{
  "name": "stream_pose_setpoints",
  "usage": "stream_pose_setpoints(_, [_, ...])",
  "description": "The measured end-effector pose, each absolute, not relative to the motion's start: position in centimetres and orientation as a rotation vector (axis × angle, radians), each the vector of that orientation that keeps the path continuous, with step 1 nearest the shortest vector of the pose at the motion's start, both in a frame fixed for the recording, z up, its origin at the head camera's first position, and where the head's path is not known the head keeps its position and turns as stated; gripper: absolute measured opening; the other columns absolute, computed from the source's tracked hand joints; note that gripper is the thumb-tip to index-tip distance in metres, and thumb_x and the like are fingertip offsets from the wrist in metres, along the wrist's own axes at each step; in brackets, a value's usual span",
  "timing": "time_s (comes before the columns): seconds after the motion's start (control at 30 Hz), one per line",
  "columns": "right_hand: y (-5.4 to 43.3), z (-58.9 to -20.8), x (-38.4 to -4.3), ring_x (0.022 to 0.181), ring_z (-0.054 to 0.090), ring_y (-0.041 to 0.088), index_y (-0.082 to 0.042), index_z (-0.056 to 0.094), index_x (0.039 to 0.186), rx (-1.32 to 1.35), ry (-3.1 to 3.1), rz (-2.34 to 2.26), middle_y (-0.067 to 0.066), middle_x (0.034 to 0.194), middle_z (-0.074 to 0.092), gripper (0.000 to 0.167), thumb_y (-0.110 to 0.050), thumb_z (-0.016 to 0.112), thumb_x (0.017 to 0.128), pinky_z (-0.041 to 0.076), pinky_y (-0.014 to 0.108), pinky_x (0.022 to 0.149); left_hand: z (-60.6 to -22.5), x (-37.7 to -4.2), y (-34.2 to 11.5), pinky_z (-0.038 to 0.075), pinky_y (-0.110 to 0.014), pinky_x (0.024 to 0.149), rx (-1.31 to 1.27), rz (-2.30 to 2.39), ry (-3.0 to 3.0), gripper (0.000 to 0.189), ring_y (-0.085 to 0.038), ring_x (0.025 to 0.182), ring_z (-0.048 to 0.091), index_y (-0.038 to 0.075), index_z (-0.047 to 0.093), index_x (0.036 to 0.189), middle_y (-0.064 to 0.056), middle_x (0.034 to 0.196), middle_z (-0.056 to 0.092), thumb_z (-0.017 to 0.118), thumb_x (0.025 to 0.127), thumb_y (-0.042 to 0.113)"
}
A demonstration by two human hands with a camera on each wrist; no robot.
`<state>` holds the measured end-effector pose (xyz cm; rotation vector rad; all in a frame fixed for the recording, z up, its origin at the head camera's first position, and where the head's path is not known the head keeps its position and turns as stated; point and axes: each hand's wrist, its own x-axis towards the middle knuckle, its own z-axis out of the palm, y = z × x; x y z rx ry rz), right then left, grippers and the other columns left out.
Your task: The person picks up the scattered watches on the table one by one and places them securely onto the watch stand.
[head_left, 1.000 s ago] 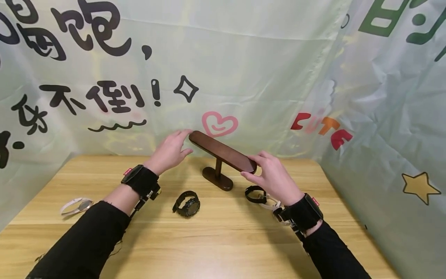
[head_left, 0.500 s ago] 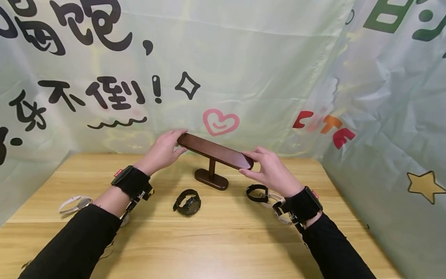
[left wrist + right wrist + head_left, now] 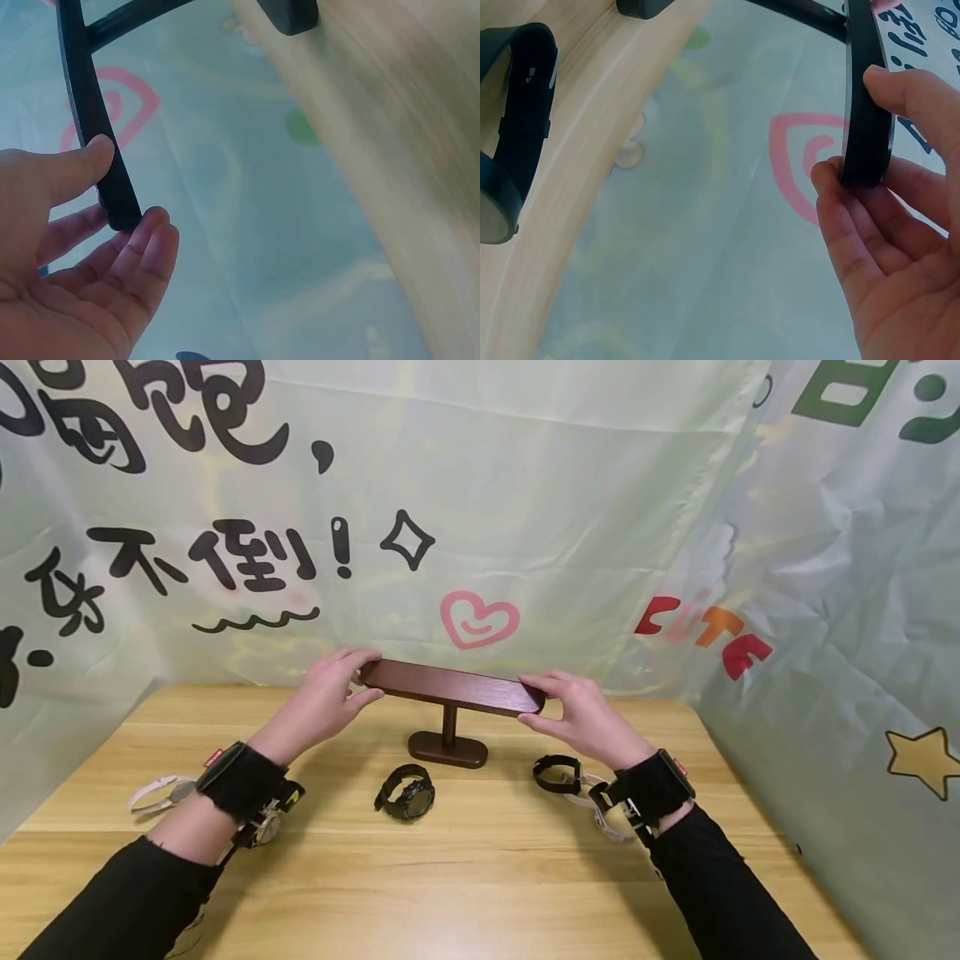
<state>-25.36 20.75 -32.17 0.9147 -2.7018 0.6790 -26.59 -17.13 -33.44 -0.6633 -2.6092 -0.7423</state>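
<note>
Head view: chunky black sports watch (image 3: 415,799) just in front of T-shaped wooden stand (image 3: 450,688). Stand lies between hands, long axis crosswise, right end looks tad nearer. Right hand (image 3: 587,714) pinches that end, left hand (image 3: 322,700) pinches other. Backdrop (image 3: 570,518) behind stand.

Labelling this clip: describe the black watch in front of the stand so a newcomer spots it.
On the wooden table, find the dark brown T-shaped stand. The black watch lies in front of its base. Unlike the black band to its right, it shows a round dark dial in the head view.
</note>
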Motion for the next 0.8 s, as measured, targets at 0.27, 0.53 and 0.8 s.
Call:
stream_pose_setpoints(0.27, [20.6,-32.1,-25.8,0.131,0.066,0.030,-0.006,0.057,0.155,0.920,-2.730,0.721,0.013,0.145,0.068,0.059,-0.022,0.077,0.101,0.058,0.048,0.108,-33.5,-24.3,-17.7,0.059,-0.047,0.085,-0.650,-0.713,-2.556,0.047,-0.033,0.102,0.068,-0.003,0.066,0.136,-0.021,0.118,0.070,0.083,0.095,0.014])
stream_pose_setpoints(0.53, [20.4,-32.5,-25.8,0.134,0.065,0.029,-0.009,0.055,0.157,0.935,-2.715,0.661,0.012,0.147,0.067,0.061,-0.027,0.076,0.103,0.056,0.047,0.112,-33.8,-23.7,-18.0,0.063,-0.051,0.084,-0.617,-0.721,-2.557,0.048,-0.034,0.103,0.069,-0.001,0.064,0.140,-0.022,0.123,0.070,0.081,0.097,0.015])
stream_pose_setpoints(0.8, [20.3,-32.7,-25.5,0.133,0.065,0.029,-0.007,0.054,0.157,0.934,-2.689,0.637,0.013,0.148,0.066,0.061,-0.026,0.075,0.103,0.056,0.047,0.113,-33.8,-23.4,-18.1,0.061,-0.051,0.082,-0.611,-0.680,-2.583,0.051,-0.037,0.103,0.069,-0.001,0.061,0.145,-0.024,0.125,0.069,0.078,0.099,0.015])
